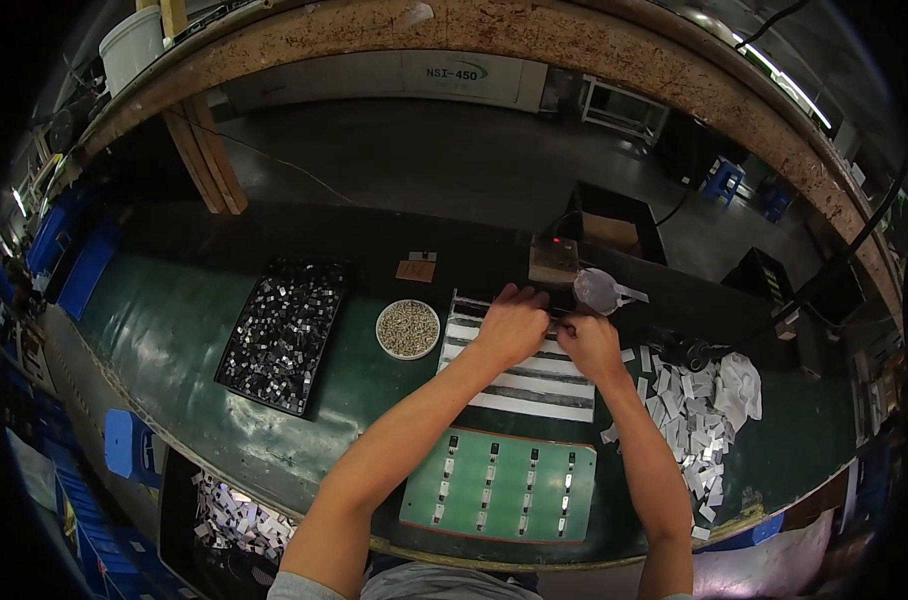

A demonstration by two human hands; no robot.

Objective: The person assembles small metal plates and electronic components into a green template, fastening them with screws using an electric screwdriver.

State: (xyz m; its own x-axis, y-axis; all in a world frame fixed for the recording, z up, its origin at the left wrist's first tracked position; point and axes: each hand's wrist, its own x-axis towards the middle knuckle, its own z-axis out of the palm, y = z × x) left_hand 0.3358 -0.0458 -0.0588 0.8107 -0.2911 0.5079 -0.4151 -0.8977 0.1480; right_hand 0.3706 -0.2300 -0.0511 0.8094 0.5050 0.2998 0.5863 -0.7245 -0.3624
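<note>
Left hand (512, 322) and right hand (590, 342) meet over striped tray (530, 385) on desk (174, 310); fingers curled (what they grasp, cannot tell). Bowl of small parts (408, 329) just left.

I see a dark green tabletop (164, 320) carrying a black tray of small metal parts (284, 335), a round dish of screws (408, 329), a striped white rack (524, 385), a green jig board (499, 490) and loose white strips (694, 420).

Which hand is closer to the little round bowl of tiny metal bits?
Left. The left hand sits just to the right of the bowl; the right hand is farther right, beyond the left one.
</note>
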